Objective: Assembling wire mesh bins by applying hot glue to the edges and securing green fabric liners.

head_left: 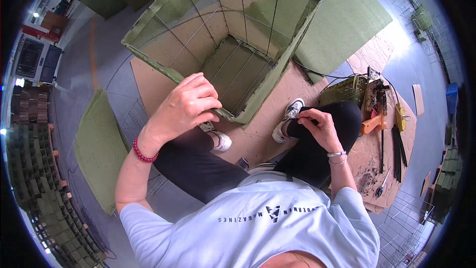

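Note:
A large open box of green fabric over a wire frame (pixel 270 82) rests tilted on cardboard in front of me, its open side toward me. Thin metal wires run across its inside walls and bottom. My left hand (pixel 191 101) is closed at the box's near left rim, fingers curled over the edge; the thumb is partly hidden. Above my right knee, apart from the box, my right hand (pixel 320 128) holds its thumb and fingertips together in a pinch. Whatever lies between those fingertips is too small to make out.
Right of my knee, a cardboard sheet (pixel 364 166) bears scissors (pixel 381 190), an orange tool (pixel 372 124), a yellow-handled tool (pixel 400 116) and black strips (pixel 398 154). A green basket (pixel 342 92) stands behind. Green sheets (pixel 342 25) lie far right; a green panel (pixel 101 149) lies left.

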Motion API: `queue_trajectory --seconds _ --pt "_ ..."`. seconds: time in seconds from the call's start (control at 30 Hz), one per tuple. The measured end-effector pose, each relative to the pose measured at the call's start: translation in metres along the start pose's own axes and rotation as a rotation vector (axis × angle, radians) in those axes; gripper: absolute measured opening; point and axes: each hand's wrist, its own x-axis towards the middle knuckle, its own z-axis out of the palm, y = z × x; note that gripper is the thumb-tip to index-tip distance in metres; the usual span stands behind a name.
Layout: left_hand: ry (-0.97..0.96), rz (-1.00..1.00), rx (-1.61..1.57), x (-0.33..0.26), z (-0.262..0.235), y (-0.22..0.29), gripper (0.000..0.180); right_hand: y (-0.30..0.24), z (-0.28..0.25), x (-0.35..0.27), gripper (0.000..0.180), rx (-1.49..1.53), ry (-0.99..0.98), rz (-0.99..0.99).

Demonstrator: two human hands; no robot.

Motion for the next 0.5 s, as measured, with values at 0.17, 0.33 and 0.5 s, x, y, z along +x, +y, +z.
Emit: queue_trajectory --seconds 0.17,0.33,0.5 --pt "-0.056 0.021 -0.064 0.001 -0.001 -0.011 0.023 -0.001 0.002 0.0 0.015 0.003 -0.003 0.022" --pt "-0.143 0.054 -0.036 0.006 -0.003 -0.004 0.034 -0.002 0.001 -0.001 0.014 0.024 0.005 0.027" --pt "-0.016 0.023 0.005 0.014 -0.009 0.02 0.033 -0.001 0.0 -0.001 0.013 -0.016 0.004 0.018"
